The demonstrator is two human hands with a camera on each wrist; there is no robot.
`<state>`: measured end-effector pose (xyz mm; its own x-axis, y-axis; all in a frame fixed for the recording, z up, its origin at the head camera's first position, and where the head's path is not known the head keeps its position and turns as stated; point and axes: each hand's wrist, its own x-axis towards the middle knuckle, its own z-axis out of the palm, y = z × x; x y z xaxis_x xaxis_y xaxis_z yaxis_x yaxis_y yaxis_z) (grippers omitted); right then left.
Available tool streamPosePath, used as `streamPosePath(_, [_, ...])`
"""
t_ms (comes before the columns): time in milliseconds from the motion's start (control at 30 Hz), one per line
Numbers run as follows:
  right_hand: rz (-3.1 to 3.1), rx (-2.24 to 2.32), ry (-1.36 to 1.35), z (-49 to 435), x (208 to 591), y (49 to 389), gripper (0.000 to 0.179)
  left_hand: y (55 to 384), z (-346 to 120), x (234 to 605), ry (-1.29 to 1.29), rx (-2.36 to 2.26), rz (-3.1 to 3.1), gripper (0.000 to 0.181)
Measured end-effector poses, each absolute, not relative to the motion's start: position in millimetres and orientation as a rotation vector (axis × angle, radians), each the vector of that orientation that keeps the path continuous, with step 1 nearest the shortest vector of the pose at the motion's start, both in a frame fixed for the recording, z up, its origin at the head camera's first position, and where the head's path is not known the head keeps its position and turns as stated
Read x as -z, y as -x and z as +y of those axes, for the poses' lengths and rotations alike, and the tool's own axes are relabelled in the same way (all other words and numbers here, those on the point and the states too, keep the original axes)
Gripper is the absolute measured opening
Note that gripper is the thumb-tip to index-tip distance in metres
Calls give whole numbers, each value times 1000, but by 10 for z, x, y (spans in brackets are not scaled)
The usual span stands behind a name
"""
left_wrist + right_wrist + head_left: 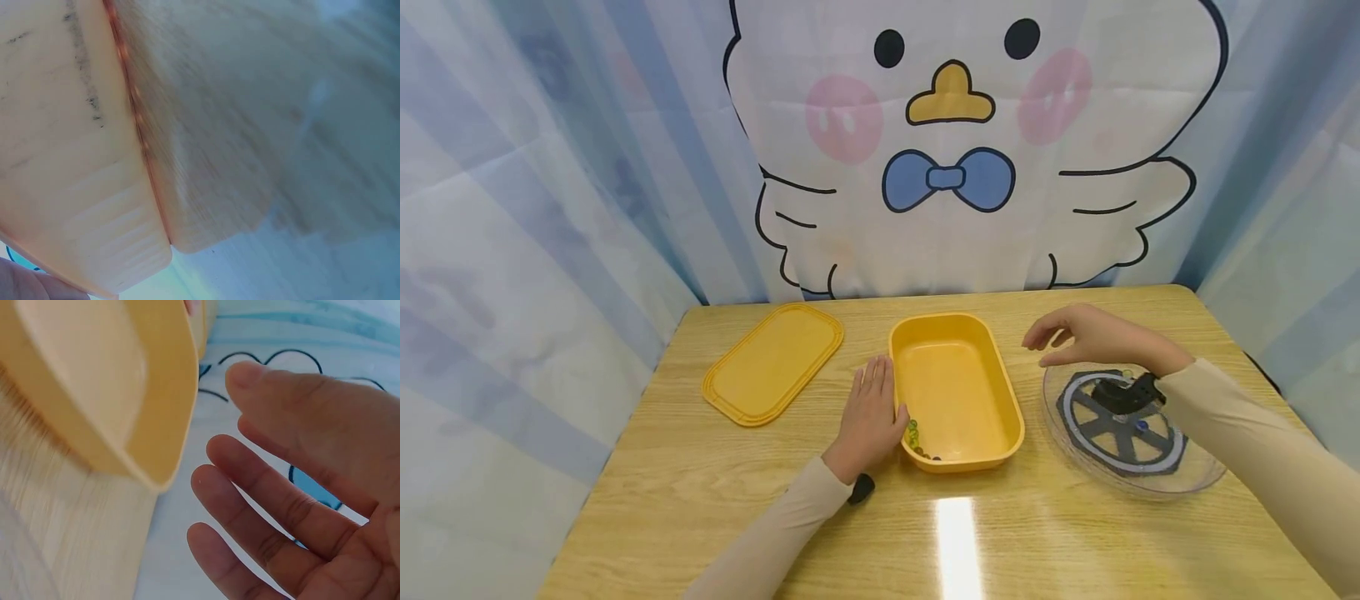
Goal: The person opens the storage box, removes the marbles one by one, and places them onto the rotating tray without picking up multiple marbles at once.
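The left hand [867, 418], fingers straight, touches a yellow bin [958, 392] holding green beads [913, 432]. Below the right hand [1093, 337], fingers apart, a clear bowl [1202, 477] holds a blue bead [1142, 425].

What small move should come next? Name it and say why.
Probably lower the right hand toward the small round blue bead in the clear round dish: that hand holds nothing, while the left hand rests against the yellow rectangular plastic tub, where small green beads lie.
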<state>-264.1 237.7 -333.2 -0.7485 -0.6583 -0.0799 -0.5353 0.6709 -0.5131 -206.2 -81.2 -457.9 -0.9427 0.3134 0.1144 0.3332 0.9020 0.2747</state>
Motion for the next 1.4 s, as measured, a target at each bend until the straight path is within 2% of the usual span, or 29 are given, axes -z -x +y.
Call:
streamPosePath(233, [2527, 742, 1089, 1913, 3445, 2798, 24, 2071, -821, 4581, 508, 439, -2997, 66])
streamPosePath(700, [2345, 789, 1143, 1211, 3857, 2960, 24, 2102, -828, 4569, 497, 400, -3021, 68])
streamPosePath(1400, [2187, 775, 1177, 835, 4399, 2984, 11, 2074, -815, 4598, 463, 326, -3013, 68])
